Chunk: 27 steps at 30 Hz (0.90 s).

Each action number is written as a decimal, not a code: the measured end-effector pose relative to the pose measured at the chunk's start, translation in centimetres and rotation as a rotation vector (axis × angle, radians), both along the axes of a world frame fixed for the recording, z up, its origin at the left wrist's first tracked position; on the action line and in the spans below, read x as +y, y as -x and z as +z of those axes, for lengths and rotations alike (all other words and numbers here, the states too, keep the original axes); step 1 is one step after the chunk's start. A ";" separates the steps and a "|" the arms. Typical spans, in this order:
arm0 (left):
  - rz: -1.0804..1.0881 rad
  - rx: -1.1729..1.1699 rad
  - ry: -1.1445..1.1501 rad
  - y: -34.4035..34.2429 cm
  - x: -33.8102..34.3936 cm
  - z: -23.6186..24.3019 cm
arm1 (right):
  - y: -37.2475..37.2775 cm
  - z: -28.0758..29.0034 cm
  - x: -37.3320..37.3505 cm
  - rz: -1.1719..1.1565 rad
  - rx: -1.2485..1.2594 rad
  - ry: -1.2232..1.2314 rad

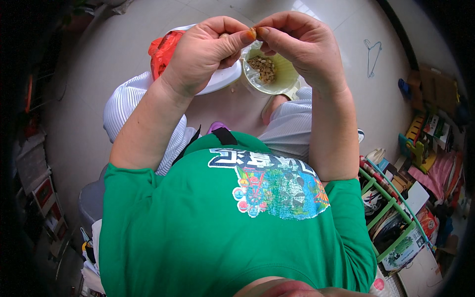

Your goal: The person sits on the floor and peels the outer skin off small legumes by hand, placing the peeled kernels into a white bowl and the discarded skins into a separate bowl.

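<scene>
My left hand [200, 49] and my right hand [302, 47] meet fingertip to fingertip at the top of the head view. Both are closed in a pinch on a tiny yellowish piece [253, 31], too small and covered to name. The thumb tips look orange-brown. Another pale bit [224, 35] shows between the left thumb and forefinger. Below my right hand stands a pale yellow-green bin [286, 74] with a clear plastic liner [250, 54]. Tan, shell-like scraps [263, 69] lie inside it. Behind my left hand is a red plastic bag [163, 52] by a white surface [222, 79].
My knees in striped trousers [126, 101] flank the bin and white surface. A wire hanger [372, 58] lies on the tiled floor [346, 29] to the right. A green-framed rack [396, 227] and piled household items line the right side; more clutter stands at left.
</scene>
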<state>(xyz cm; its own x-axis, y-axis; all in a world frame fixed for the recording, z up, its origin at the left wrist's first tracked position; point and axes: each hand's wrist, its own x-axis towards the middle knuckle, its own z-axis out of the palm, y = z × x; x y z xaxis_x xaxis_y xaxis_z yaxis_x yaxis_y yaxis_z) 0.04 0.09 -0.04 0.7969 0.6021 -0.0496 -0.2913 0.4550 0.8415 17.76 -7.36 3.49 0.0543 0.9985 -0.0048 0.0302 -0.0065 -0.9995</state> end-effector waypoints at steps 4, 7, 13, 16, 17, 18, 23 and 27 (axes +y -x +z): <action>-0.020 0.004 0.008 0.0 -0.1 0.3 | -0.1 0.0 0.2 0.022 -0.026 -0.015; -0.066 0.001 0.059 0.1 0.0 0.3 | -0.2 -0.7 0.4 0.023 0.064 -0.021; -0.071 -0.072 0.098 0.2 0.0 0.3 | 0.3 -0.3 0.6 -0.046 0.450 0.116; -0.050 -0.075 0.077 0.3 0.1 0.1 | 0.5 0.2 0.5 -0.055 0.585 0.180; -0.046 -0.071 0.072 0.3 0.2 0.0 | 0.5 0.2 0.5 -0.043 0.603 0.182; -0.029 -0.078 0.081 0.3 0.2 -0.1 | 0.5 0.1 0.5 -0.025 0.554 0.150; 0.048 -0.051 0.069 0.0 0.1 -0.5 | 0.8 -1.1 0.7 0.009 0.352 0.033; 0.071 -0.034 0.088 -0.1 0.0 -0.4 | 0.7 -0.9 0.6 -0.024 0.370 0.085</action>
